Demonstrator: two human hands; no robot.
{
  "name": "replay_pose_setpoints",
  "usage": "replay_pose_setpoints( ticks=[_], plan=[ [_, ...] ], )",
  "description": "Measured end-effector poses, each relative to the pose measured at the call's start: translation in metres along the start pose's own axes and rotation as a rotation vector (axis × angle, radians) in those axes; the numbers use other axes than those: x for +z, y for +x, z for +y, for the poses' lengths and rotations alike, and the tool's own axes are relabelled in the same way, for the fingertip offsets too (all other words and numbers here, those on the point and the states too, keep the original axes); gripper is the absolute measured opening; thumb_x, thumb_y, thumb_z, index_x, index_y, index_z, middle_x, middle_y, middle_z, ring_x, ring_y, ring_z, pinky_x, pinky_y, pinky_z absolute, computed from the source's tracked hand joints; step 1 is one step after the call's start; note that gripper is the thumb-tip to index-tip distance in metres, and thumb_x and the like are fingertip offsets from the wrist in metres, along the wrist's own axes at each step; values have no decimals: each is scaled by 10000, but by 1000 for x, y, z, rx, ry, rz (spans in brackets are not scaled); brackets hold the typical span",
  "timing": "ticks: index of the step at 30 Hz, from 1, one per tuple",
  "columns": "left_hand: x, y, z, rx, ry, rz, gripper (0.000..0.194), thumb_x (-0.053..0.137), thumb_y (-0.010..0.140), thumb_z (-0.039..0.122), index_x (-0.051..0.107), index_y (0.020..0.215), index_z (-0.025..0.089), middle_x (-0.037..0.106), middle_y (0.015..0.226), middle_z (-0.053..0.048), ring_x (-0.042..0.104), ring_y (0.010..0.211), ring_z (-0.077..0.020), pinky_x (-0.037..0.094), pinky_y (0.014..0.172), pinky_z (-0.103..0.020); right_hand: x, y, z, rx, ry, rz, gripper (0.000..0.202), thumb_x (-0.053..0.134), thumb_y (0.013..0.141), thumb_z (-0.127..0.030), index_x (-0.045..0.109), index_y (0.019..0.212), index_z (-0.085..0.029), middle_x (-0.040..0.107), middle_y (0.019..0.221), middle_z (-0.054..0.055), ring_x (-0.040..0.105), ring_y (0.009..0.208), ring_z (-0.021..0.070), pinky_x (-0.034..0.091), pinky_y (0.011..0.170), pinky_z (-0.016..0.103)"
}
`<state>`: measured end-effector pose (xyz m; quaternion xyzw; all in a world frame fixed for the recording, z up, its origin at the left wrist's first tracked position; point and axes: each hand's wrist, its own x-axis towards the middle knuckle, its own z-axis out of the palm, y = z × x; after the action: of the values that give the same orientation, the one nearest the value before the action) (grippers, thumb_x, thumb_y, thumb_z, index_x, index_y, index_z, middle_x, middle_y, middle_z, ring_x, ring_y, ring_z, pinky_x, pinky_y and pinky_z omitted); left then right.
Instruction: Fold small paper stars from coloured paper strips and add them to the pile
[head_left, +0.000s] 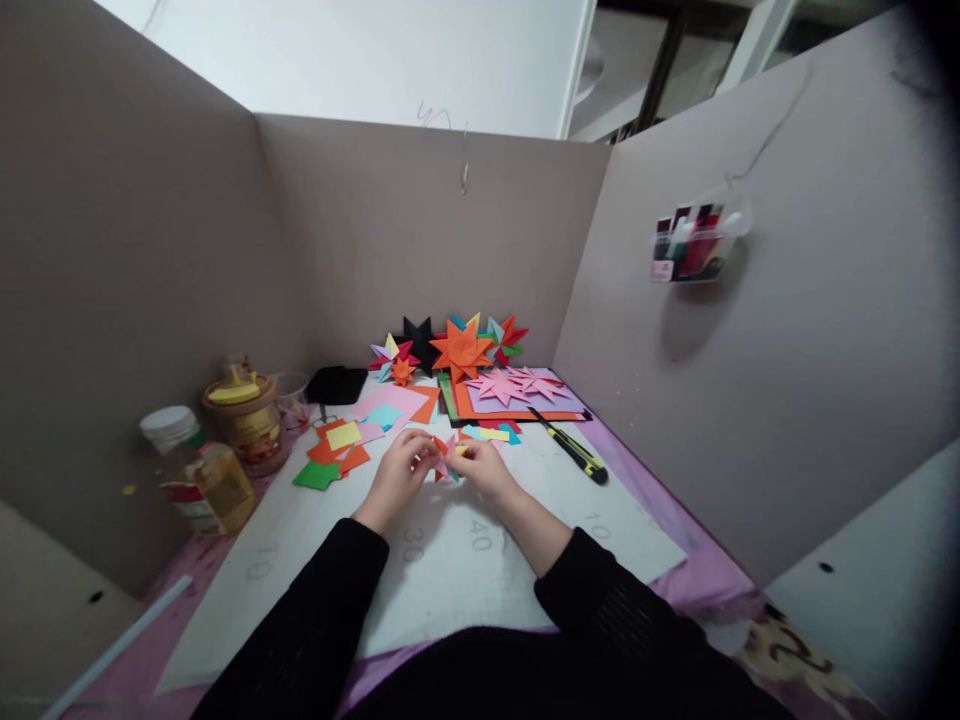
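**Gripping folded paper piece [449,462] with left hand [401,470] and right hand [484,470]**

Both hands are partly closed, with fingers curled. The left hand pinches the paper piece from its left side between thumb and fingertips; the right hand grips it from the opposite side. Fingertips of the two hands sit close together.

The paper piece is small and multicoloured, with orange, pink, yellow and teal parts. Pointed tips project above and below the fingers; its full outline is hidden by them. It is held over the middle of a numbered white sheet [450,600].

Loose paper pieces [319,474] lie beyond and left of the left hand. A yellow-and-black cutter [574,452] lies to the right of the right hand. Folded paper stars [461,348] stand grouped at the back.
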<state>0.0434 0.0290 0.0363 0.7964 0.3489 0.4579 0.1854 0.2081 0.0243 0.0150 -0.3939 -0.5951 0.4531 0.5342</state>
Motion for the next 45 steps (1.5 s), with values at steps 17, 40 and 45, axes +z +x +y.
replay_pose_setpoints(
  ticks=[17, 40, 45],
  plan=[
    [-2, 0, -2, 100, 52, 50, 82, 545, 801, 145, 578, 733, 178, 573, 936, -55, 577, 847, -148, 499, 672, -258, -2, 0, -1, 14, -2, -7, 202, 632, 670, -320, 597, 583, -141, 489, 548, -16, 398, 531, 98, 301, 516, 229],
    [-7, 3, -5, 126, 87, 35, 31, 597, 784, 206, 612, 765, 185, 610, 908, -58, 590, 829, -156, 493, 707, -271, -1, -3, -13, -26, -17, 40, 211, 595, 683, -304, 550, 548, -148, 459, 547, -28, 361, 527, 89, 280, 524, 232],
    [-8, 3, -2, 64, 55, 27, 68, 576, 793, 211, 555, 736, 181, 590, 788, -27, 558, 739, -135, 470, 605, -230, 0, -2, -9, -17, -17, 27, 203, 605, 677, -302, 555, 557, -146, 472, 562, -21, 375, 536, 91, 291, 522, 226]
  ],
)
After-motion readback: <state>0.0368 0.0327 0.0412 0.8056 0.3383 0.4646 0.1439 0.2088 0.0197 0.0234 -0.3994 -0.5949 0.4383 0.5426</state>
